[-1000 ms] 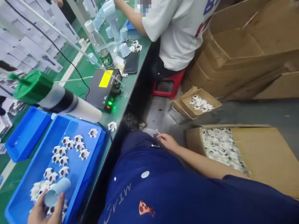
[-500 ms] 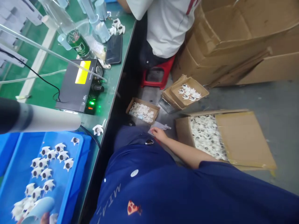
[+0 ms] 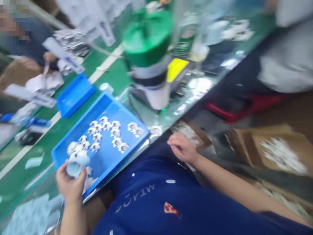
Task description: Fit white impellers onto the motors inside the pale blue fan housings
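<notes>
My left hand is wrapped round a light blue plastic cup-shaped cylinder, its open end facing me, over the near left corner of a blue tray. Inside the tray lie many small white impellers with dark centres, some heaped beside the cylinder. My right hand is in the air past the table edge, right of the tray. Its fingers are curled together, and whatever they may hold does not show. One loose white impeller rests on the table by the tray's right corner.
A green-topped device stands behind the tray. Light blue cylinders lie at the lower left. Cardboard boxes of white impellers are on the right. Co-workers sit at the far left and upper right, one by a red stool.
The view has swung left, bringing the whole tray in. My right hand has risen from low by the floor boxes to near the table edge. My left hand still holds the cylinder.
</notes>
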The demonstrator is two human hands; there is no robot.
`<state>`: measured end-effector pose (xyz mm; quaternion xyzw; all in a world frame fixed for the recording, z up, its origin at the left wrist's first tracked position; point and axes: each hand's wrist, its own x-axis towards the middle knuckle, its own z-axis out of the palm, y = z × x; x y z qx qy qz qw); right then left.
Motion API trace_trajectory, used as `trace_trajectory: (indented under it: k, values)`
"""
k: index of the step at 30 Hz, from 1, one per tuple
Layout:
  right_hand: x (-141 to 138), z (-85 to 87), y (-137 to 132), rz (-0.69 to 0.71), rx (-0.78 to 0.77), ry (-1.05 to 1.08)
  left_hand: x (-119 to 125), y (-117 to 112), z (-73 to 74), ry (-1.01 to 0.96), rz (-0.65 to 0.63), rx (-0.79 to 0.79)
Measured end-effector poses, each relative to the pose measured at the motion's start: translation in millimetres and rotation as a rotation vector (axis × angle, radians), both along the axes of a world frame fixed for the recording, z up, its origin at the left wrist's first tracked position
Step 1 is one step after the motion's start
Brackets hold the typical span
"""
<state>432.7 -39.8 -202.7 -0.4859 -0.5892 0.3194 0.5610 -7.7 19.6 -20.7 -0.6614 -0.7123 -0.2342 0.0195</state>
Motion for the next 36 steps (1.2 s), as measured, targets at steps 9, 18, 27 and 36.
trace_trajectory:
  k: [9, 18, 27, 36]
  values:
    - [-74, 152.8, 70, 0.850, 0.672, -0.330, 12, -34, 8.6, -0.277, -0.008, 0.076]
    - [-251, 153.5, 193, 0.634, 0.179, -1.107, 9, -26, 3.8, -0.409, 0.040, -0.083]
    - [-228, 166.9, 166, 0.927, 0.112, -1.376, 4, -24, 0.1, -0.458, -0.082, -0.040]
    - [-249, 172.5, 151, 0.821, -0.031, -1.553, 5, -30, 5.7, -0.534, -0.221, 0.015]
